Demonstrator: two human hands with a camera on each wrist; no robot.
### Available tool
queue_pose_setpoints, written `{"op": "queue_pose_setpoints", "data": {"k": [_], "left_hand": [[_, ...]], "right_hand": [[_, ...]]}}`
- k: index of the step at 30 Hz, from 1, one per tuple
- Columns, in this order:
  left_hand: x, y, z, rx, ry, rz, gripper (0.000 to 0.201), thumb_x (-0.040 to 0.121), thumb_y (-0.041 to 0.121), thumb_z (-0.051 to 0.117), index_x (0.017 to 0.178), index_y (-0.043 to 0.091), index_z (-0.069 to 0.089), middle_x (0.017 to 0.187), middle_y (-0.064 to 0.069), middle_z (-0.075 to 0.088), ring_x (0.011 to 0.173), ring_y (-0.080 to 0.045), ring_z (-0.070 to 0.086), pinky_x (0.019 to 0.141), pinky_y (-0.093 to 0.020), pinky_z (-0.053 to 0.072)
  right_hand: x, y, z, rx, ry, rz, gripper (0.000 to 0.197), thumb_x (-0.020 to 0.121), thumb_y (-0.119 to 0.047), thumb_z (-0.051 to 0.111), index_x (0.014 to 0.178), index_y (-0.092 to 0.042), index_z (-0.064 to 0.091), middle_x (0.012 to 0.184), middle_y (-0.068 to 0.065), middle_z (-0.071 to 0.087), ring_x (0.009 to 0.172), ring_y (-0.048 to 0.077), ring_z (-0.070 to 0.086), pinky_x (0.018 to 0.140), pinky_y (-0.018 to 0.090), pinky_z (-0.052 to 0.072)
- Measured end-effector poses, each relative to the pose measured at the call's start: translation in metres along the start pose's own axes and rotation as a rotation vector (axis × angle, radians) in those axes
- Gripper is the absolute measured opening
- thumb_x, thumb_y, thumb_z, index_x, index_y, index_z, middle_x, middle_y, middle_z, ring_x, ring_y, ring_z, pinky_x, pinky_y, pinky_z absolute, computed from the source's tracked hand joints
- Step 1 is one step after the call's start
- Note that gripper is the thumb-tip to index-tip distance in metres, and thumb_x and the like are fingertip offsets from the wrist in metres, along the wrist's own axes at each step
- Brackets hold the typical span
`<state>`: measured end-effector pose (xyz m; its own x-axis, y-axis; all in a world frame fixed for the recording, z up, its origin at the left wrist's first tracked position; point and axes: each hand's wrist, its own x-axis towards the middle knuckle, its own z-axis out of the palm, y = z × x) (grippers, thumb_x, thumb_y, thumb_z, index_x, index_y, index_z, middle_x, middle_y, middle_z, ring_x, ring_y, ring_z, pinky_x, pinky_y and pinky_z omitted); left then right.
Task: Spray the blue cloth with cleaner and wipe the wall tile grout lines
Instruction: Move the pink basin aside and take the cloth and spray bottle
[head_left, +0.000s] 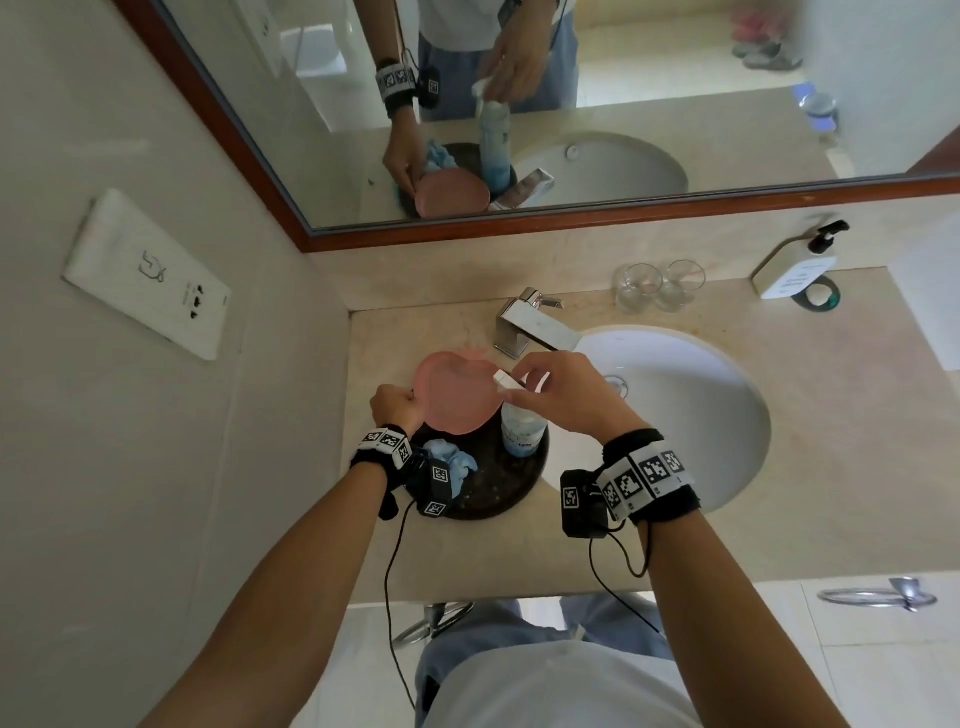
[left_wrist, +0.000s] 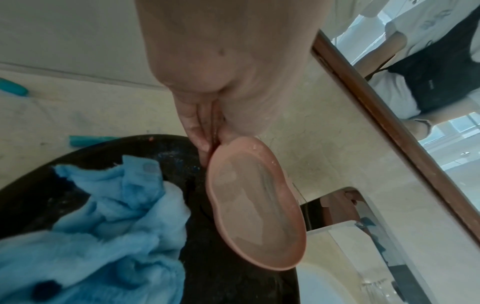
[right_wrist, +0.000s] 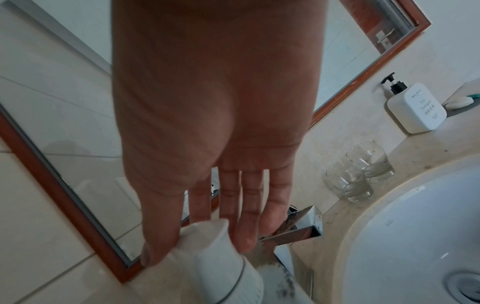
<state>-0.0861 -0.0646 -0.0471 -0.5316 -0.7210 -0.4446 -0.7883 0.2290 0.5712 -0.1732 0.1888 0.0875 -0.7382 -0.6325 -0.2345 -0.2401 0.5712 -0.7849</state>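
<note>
A crumpled blue cloth (head_left: 451, 464) (left_wrist: 111, 226) lies on a dark round tray (head_left: 498, 486) (left_wrist: 228, 267) at the counter's left end. On the same tray stands the spray bottle (head_left: 523, 434), its white spray head (right_wrist: 207, 246) under my right hand (head_left: 511, 387) (right_wrist: 192, 236). Thumb and index finger pinch that head; the other fingers stay straight. My left hand (head_left: 410, 397) (left_wrist: 215, 144) pinches the rim of a pink apple-shaped dish (head_left: 457, 392) (left_wrist: 257, 216), holding it tilted above the tray beside the cloth.
A chrome faucet (head_left: 524, 322) and white sink basin (head_left: 701, 405) sit right of the tray. Two glasses (head_left: 657, 286) and a white soap dispenser (head_left: 795, 265) stand at the back. A framed mirror (head_left: 467, 228) hangs above; a wall outlet plate (head_left: 148, 273) is on the left wall.
</note>
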Motion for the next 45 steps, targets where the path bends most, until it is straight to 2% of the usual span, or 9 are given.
{"op": "queue_pose_setpoints", "data": {"k": [6, 13, 16, 19, 27, 32, 39, 42, 45], "left_hand": [[-0.008, 0.004, -0.016, -0.031, 0.027, 0.01, 0.03, 0.078, -0.007, 0.054, 0.054, 0.01, 0.052, 0.052, -0.004, 0.043, 0.055, -0.016, 0.04, 0.051, -0.029, 0.032], [-0.017, 0.019, -0.041, -0.077, 0.052, 0.054, 0.013, 0.071, 0.003, 0.063, 0.058, 0.002, 0.066, 0.055, -0.007, 0.053, 0.053, -0.015, 0.046, 0.05, -0.031, 0.041], [-0.015, 0.027, -0.051, -0.13, 0.09, 0.075, 0.011, 0.063, 0.011, 0.069, 0.059, 0.0, 0.07, 0.057, -0.008, 0.064, 0.054, -0.015, 0.052, 0.056, -0.043, 0.059], [-0.034, 0.055, -0.07, -0.154, 0.114, 0.103, 0.011, 0.067, 0.003, 0.073, 0.069, -0.008, 0.072, 0.062, -0.011, 0.07, 0.055, -0.018, 0.059, 0.063, -0.051, 0.062], [-0.083, 0.118, -0.101, -0.206, 0.135, 0.232, 0.019, 0.081, -0.003, 0.074, 0.067, 0.01, 0.078, 0.069, -0.009, 0.076, 0.072, -0.02, 0.077, 0.074, -0.041, 0.066], [-0.104, 0.145, -0.098, -0.225, 0.102, 0.259, 0.011, 0.084, 0.0, 0.075, 0.077, 0.007, 0.081, 0.07, -0.006, 0.077, 0.074, -0.016, 0.077, 0.078, -0.038, 0.065], [-0.141, 0.184, -0.072, -0.248, 0.056, 0.33, 0.01, 0.088, 0.001, 0.074, 0.086, 0.009, 0.081, 0.073, -0.005, 0.076, 0.061, -0.001, 0.071, 0.068, -0.025, 0.062], [-0.152, 0.197, -0.053, -0.241, 0.019, 0.357, 0.018, 0.089, 0.004, 0.075, 0.079, 0.018, 0.079, 0.071, -0.003, 0.077, 0.07, -0.008, 0.075, 0.076, -0.028, 0.063], [-0.165, 0.209, -0.03, -0.239, -0.032, 0.387, 0.007, 0.09, 0.008, 0.076, 0.09, 0.013, 0.082, 0.076, -0.002, 0.078, 0.074, -0.011, 0.075, 0.073, -0.03, 0.063]], "right_hand": [[0.003, -0.002, -0.004, -0.022, 0.035, 0.011, 0.032, 0.095, -0.055, 0.068, 0.095, -0.024, 0.078, 0.085, -0.01, 0.072, 0.072, 0.001, 0.063, 0.065, 0.022, 0.045], [0.014, -0.005, -0.017, -0.032, 0.12, 0.001, 0.03, 0.102, -0.041, 0.061, 0.1, -0.015, 0.077, 0.092, -0.001, 0.073, 0.087, 0.015, 0.067, 0.074, 0.028, 0.044], [0.018, -0.01, -0.023, -0.023, 0.155, 0.002, 0.029, 0.102, -0.034, 0.062, 0.103, -0.009, 0.077, 0.098, 0.005, 0.073, 0.093, 0.02, 0.066, 0.078, 0.029, 0.044], [0.02, -0.016, -0.029, 0.003, 0.176, 0.004, 0.029, 0.102, -0.034, 0.062, 0.105, -0.008, 0.075, 0.098, 0.006, 0.072, 0.092, 0.021, 0.065, 0.077, 0.029, 0.043], [0.024, -0.02, -0.044, 0.081, 0.233, 0.022, 0.038, 0.102, -0.038, 0.061, 0.127, -0.009, 0.068, 0.107, 0.004, 0.072, 0.099, 0.019, 0.066, 0.082, 0.029, 0.046], [0.021, -0.017, -0.06, 0.216, 0.259, 0.051, 0.046, 0.103, -0.041, 0.06, 0.139, -0.011, 0.059, 0.113, 0.007, 0.073, 0.095, 0.021, 0.074, 0.089, 0.049, 0.062], [0.002, 0.008, -0.095, 0.473, 0.356, 0.093, 0.035, 0.105, -0.022, 0.061, 0.134, -0.002, 0.061, 0.096, 0.012, 0.077, 0.075, 0.02, 0.078, 0.071, 0.039, 0.066], [-0.014, 0.024, -0.112, 0.587, 0.402, 0.121, 0.03, 0.104, -0.016, 0.062, 0.13, 0.0, 0.063, 0.096, 0.016, 0.077, 0.074, 0.022, 0.078, 0.066, 0.033, 0.063], [-0.034, 0.041, -0.129, 0.684, 0.437, 0.153, 0.025, 0.103, -0.013, 0.064, 0.125, -0.001, 0.066, 0.096, 0.017, 0.077, 0.077, 0.024, 0.078, 0.067, 0.033, 0.064]]}}
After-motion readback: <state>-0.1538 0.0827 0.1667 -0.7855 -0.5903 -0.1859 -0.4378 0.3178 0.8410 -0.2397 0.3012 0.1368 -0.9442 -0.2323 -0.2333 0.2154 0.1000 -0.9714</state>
